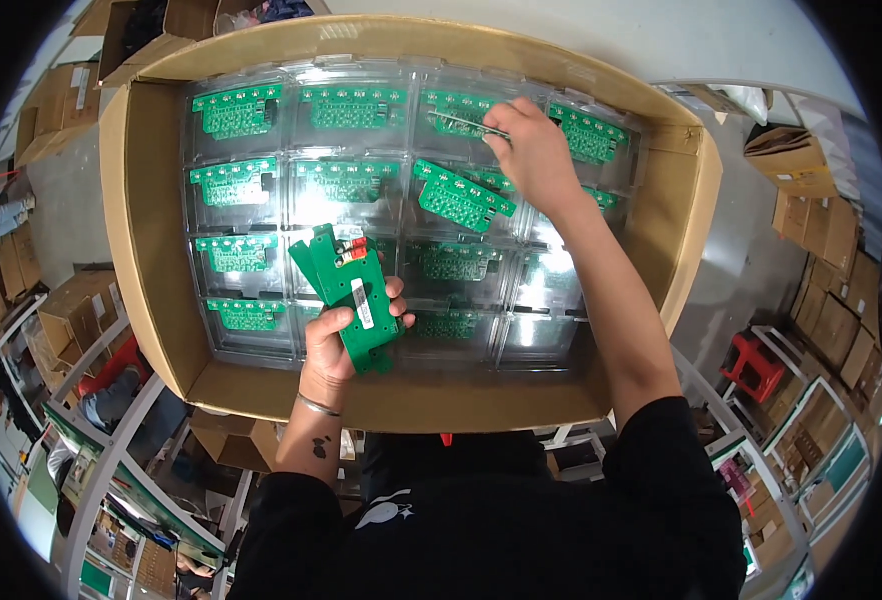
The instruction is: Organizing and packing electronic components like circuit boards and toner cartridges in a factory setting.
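My left hand (336,340) is closed around a small fanned stack of green circuit boards (363,280). The top board carries a white label and a red-and-white part near its far end. Above the far row of a clear plastic tray (296,240), my right hand (533,150) pinches a thin strip (469,123), which looks like a circuit board seen nearly edge-on. Just below it, a loose board (461,197) lies tilted across its compartment. Other green boards, such as one at the far left (238,112), sit flat in the compartments.
The tray lies inside a large open cardboard box (153,240), whose walls rise on all sides. Beyond it stand cartons (73,310), metal rails (111,470) and a red stool (754,365). Glare hides parts of the tray.
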### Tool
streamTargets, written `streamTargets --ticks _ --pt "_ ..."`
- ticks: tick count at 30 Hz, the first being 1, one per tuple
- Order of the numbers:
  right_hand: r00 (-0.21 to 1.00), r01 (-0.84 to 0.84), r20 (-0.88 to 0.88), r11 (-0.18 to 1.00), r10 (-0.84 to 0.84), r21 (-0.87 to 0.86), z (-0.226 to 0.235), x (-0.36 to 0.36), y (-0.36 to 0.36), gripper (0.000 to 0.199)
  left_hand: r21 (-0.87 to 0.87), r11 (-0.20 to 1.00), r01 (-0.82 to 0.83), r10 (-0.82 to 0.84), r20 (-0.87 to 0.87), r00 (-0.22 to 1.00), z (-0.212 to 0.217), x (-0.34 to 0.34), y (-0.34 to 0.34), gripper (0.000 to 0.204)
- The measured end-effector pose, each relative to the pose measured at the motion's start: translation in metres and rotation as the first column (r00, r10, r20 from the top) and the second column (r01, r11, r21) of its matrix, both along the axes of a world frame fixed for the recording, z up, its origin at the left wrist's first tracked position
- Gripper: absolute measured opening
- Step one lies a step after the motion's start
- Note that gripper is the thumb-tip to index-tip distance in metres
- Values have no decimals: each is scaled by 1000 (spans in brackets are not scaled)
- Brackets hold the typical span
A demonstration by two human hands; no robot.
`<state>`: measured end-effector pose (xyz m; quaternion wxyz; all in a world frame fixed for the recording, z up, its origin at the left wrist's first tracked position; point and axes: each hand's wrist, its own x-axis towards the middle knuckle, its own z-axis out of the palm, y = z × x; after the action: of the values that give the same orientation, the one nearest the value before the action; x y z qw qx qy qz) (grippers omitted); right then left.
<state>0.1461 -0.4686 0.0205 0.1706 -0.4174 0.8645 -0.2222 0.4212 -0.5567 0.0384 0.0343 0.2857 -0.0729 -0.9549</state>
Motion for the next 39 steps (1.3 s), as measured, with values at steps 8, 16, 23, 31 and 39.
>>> streamTargets --ticks 8,16,23,31,39 --pt "994 102 54 991 -98 -90 -23 71 27 37 -19 1000 8 -7 84 996 4 0 4 69" --pt "971 -33 239 997 14 75 20 34 39 29 -38 999 0 3 92 996 10 2 2 70" --pt "986 -102 -118 984 120 147 -1 -81 90 31 -72 996 50 -40 132 990 11 -6 11 69" --pt "988 -9 -145 957 54 290 -10 -76 95 47 -54 997 58 -50 133 990 15 -26 27 69" --pt "982 -101 180 971 62 217 46 -63 101 25 -91 993 73 -60 146 988 11 -23 27 68"
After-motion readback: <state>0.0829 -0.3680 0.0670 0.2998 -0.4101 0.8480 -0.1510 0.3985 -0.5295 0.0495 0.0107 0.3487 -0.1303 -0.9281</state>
